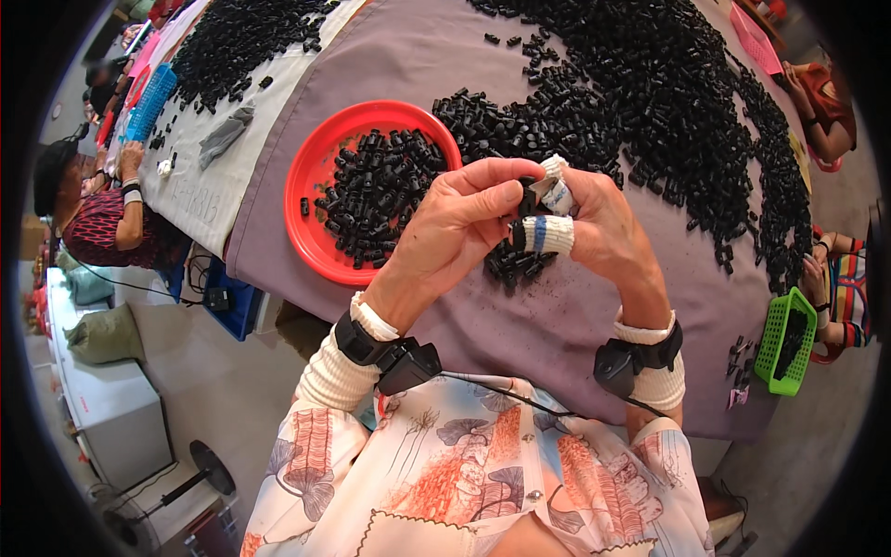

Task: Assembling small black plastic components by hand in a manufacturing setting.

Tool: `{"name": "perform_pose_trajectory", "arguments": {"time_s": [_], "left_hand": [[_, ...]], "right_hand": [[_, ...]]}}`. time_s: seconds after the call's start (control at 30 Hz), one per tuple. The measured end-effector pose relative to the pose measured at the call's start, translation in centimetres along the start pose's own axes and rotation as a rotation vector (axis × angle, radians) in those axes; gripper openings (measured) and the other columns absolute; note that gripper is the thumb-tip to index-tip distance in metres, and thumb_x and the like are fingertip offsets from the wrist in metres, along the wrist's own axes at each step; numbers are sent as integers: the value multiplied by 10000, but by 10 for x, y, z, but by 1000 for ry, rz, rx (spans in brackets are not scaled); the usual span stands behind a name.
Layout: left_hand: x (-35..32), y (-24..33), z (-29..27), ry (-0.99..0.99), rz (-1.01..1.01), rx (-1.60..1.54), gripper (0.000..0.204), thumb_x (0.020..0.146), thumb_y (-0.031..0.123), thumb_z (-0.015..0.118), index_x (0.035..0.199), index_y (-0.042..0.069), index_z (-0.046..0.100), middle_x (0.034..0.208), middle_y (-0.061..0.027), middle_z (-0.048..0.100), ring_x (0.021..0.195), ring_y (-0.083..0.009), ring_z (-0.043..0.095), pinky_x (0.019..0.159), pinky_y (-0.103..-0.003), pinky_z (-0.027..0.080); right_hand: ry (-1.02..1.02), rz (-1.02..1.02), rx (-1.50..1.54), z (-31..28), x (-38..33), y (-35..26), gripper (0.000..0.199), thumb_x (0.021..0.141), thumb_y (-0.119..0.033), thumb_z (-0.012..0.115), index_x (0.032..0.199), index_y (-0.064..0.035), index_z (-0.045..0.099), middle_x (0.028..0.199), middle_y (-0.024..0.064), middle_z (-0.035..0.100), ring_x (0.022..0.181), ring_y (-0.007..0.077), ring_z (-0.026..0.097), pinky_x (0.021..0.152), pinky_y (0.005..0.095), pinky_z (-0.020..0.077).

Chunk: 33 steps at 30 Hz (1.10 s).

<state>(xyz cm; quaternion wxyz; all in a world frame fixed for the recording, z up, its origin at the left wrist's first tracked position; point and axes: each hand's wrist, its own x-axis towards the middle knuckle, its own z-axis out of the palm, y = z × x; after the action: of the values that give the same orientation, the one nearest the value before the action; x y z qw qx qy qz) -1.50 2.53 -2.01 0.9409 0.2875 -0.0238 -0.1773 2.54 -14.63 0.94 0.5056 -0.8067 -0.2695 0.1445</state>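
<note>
My left hand pinches a small black plastic part between thumb and forefinger, over the near edge of the black pile. Close against it, my right hand is closed, with white, blue-striped cloth sleeves on its thumb and finger. Something thin and pale shows at its fingertips beside the part, too small to name. Under my left wrist sits a round red tray with many similar black parts in it. More of them lie in a large heap beyond my hands.
A purple-grey cloth covers the table. A green basket stands at the right edge. At left, a person works by another black pile and a blue basket. Other people sit at the right. A fan stands lower left.
</note>
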Motion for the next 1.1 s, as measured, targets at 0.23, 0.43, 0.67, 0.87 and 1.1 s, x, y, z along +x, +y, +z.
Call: {"name": "perform_pose_trajectory", "arguments": {"time_s": [0.23,0.43,0.67,0.87,1.1], "left_hand": [[0,-1,-1,-11,-20,-23,250,878,73,543,1105,-30,549,996,-117,621,906,-171,615,824,-302,501],[2,-3,8,72,-3,-23,220,883,74,536,1077,-26,563,959,-95,618,838,-150,604,770,-287,507],[5,-2,5,166,56,17,185,873,58,547,1038,-19,582,822,-30,594,697,-94,560,678,-226,484],[2,-1,8,139,81,78,185,872,64,556,1034,-21,583,825,-39,608,703,-90,579,689,-226,493],[2,-1,1,166,101,118,185,874,89,567,1022,-18,586,782,-42,612,686,-95,591,656,-244,507]], "right_hand": [[-10,22,65,2,-1,5,379,664,-306,739,773,12,564,599,87,540,517,154,488,501,304,402],[-20,10,32,2,-1,4,345,677,-257,745,792,14,565,606,68,543,531,132,482,514,296,411],[110,62,199,4,-6,-3,291,708,-206,739,838,-12,565,654,-18,513,592,63,433,520,232,388],[106,162,265,4,-9,-8,231,754,-160,707,881,-26,568,676,-36,526,593,37,443,509,204,379],[276,106,280,15,-12,1,187,776,-108,675,901,-21,568,685,-25,557,594,39,481,525,196,409]]}}
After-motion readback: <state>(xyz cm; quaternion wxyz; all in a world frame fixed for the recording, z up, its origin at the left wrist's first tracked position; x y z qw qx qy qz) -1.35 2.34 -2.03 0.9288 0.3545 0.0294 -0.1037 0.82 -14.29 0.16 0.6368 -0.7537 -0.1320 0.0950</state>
